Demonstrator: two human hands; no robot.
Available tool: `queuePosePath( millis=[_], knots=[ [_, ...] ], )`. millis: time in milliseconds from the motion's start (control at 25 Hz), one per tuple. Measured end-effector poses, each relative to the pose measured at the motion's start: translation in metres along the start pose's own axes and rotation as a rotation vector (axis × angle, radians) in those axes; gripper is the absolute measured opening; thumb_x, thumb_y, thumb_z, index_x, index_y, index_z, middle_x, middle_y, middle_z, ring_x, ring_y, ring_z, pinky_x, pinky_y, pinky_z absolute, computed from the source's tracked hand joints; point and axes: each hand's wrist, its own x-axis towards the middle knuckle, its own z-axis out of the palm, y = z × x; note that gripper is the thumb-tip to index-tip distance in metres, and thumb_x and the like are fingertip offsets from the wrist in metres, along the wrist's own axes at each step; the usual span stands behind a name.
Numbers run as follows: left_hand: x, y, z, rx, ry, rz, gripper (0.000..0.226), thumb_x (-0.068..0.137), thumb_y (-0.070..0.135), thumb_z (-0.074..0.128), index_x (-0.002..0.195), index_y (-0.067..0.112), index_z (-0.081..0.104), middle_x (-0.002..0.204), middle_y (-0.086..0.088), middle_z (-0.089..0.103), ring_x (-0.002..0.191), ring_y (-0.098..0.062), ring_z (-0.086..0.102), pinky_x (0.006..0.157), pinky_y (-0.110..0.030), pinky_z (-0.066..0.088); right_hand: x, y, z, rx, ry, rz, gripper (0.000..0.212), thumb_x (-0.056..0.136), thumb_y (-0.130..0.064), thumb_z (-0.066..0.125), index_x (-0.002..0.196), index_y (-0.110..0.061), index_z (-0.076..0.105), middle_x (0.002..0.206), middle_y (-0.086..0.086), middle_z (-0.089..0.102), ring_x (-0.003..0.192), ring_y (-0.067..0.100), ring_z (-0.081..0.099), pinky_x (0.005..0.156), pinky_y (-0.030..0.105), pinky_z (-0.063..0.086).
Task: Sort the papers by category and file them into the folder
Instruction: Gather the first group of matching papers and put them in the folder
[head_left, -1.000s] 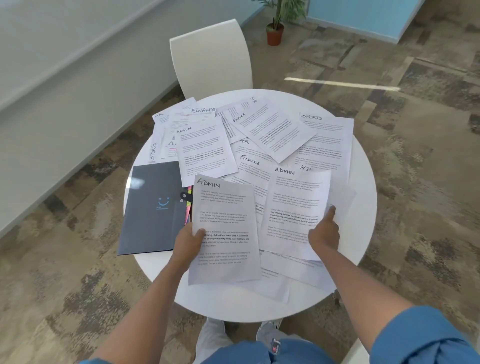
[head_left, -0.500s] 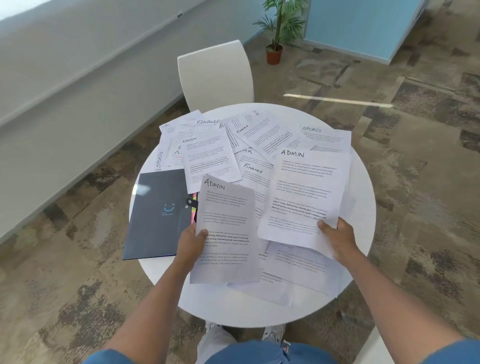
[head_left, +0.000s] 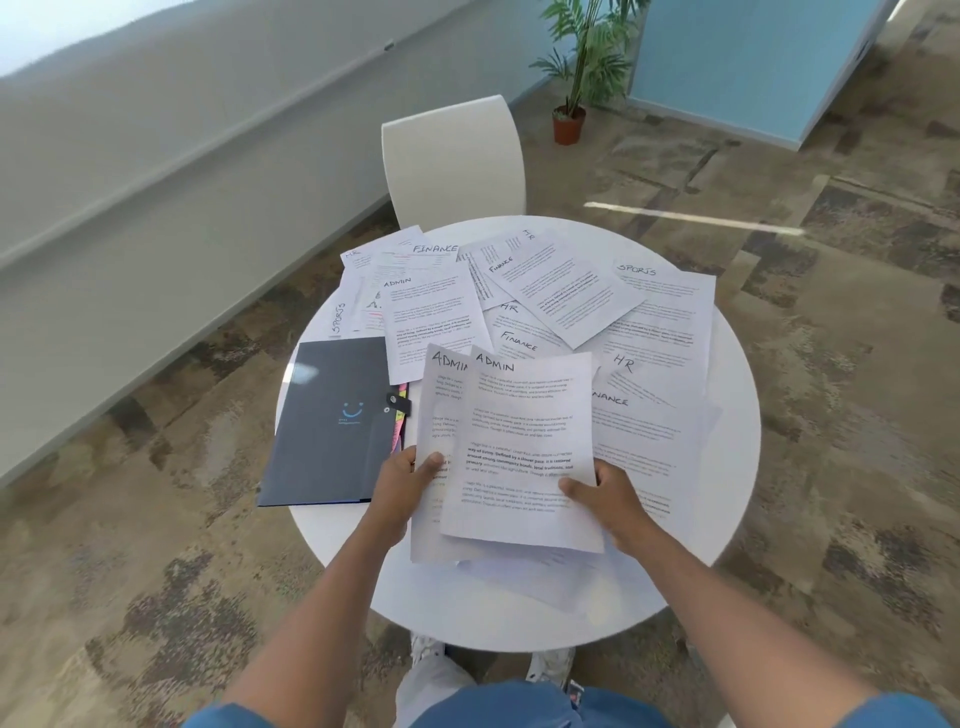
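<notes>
Beside the dark folder, the left hand pinched one ADMIN sheet while the right hand pinched a second ADMIN sheet overlapping it. Squaring their top edges before releasing would probably keep the pile neat.

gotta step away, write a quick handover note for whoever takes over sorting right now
Left hand grips one ADMIN sheet; right hand grips a second ADMIN sheet overlapping it.
Folder lies closed on the table, left of the hands.
Done: two ADMIN sheets gathered.
Left: third ADMIN sheet, plus FINANCE, HR and SPORTS papers, all unfiled.
</notes>
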Motion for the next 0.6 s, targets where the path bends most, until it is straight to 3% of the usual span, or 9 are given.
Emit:
queuePosePath(
  millis=[240,480,600],
  knots=[
    [-0.005,-0.003,-0.002,-0.061,-0.06,-0.018,0.009,0.096,0.021,0.065,0.103,0.016,0.07,0.096,-0.002,0.079,0.082,-0.019,0.076,0.065,-0.031,0.059,-0.011,0.002,0.007,-0.145,-0.008,-0.095,0.024,0.084,-0.022,0.076,0.107,-0.024,0.072,0.102,-0.011,0.075,0.096,0.011,0.07,0.087,0.034,0.055],
    [0.0,-0.005,0.007,-0.003,-0.093,-0.054,0.02,0.093,0.016,0.067,0.113,0.013,0.069,0.104,-0.006,0.078,0.092,-0.028,0.074,0.078,-0.041,0.059,-0.016,0.0,0.006,-0.164,0.002,-0.087,0.021,0.085,-0.018,0.075,0.105,-0.02,0.071,0.102,-0.007,0.075,0.097,0.016,0.069,0.088,0.038,0.055],
    [-0.001,-0.003,0.008,0.037,-0.088,-0.059,0.022,0.091,0.004,0.06,0.11,0.012,0.069,0.103,-0.006,0.077,0.088,-0.026,0.073,0.073,-0.036,0.059,-0.016,0.001,0.006,-0.15,-0.022,-0.073,0.021,0.086,-0.018,0.075,0.106,-0.02,0.071,0.102,-0.006,0.075,0.097,0.016,0.07,0.089,0.042,0.056]
  ],
)
